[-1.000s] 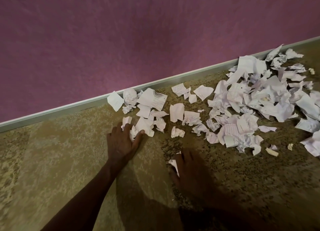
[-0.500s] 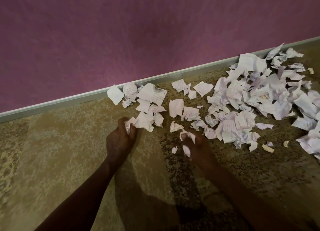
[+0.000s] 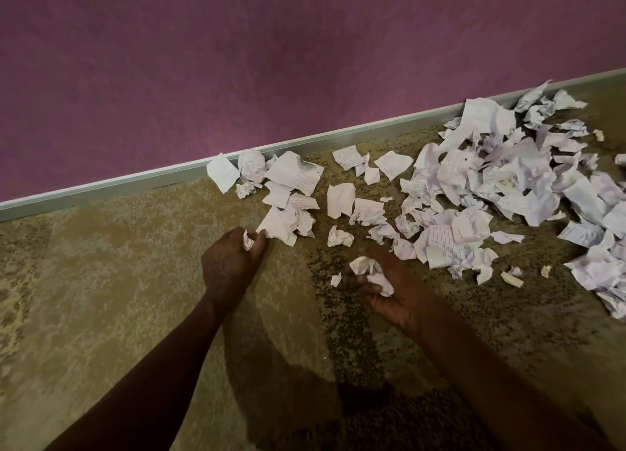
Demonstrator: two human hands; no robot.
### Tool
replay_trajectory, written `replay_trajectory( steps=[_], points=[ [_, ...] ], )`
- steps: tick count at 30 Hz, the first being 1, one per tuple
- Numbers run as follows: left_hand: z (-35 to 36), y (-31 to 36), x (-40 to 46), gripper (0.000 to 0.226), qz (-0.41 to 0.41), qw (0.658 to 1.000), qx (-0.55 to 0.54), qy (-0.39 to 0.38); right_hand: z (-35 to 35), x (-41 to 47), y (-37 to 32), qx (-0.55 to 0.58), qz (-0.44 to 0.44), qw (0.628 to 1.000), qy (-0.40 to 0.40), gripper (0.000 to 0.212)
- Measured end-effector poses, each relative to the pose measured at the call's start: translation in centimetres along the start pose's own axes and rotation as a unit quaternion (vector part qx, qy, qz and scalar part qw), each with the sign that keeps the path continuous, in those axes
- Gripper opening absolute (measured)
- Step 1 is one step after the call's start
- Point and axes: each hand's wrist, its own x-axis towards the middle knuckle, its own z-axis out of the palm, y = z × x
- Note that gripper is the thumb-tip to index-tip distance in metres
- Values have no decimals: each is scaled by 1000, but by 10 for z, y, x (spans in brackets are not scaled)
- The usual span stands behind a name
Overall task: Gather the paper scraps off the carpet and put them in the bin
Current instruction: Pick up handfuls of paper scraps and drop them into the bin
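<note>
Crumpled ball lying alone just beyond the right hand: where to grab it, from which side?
Pinch the crumpled ball across its raised middle, coming straight down from above. It sits alone on bare carpet, clear of other scraps, and its creased folds give fingertips purchase. The right hand is nearest, though already holding paper.

Mottled tan carpet [image 3: 118, 281], bounded at the rear by a pale skirting strip [image 3: 135, 183]. Torn and crumpled paper scraps [image 3: 474, 186] lie directly on it: a dense heap at right, a looser group [image 3: 291, 193] near the skirting at centre. One small fragment [image 3: 336, 279] lies apart. Dark specks, possibly debris, dot the pile.
</note>
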Motion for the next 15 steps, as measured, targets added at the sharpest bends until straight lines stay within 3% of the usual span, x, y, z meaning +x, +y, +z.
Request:
replay_trajectory(
  steps=[2,3,4,6,7,9,11,15],
  points=[
    [2,-2,2,35,-6,1000,-14,2,1,6,2,-184,-60,980,51,8],
    [2,-3,2,33,-15,1000,-27,8,2,9,5,-326,-116,935,84,5],
    [2,-4,3,31,-28,998,-44,16,-3,14,9,-471,-191,854,113,11],
    [-2,-3,9,28,-66,993,-92,37,-17,26,19,-677,-305,663,94,23],
    [-6,-1,15,26,-92,988,-117,51,-20,30,24,-730,-307,607,71,34],
    [-11,2,36,26,-143,974,-155,84,-24,35,33,-784,-266,558,64,40],
    [-12,1,64,30,-183,962,-174,104,-22,38,39,-805,-287,510,94,35],
    [-1,11,108,57,-204,960,-167,98,-23,41,44,-795,-346,482,129,24]
  ],
)
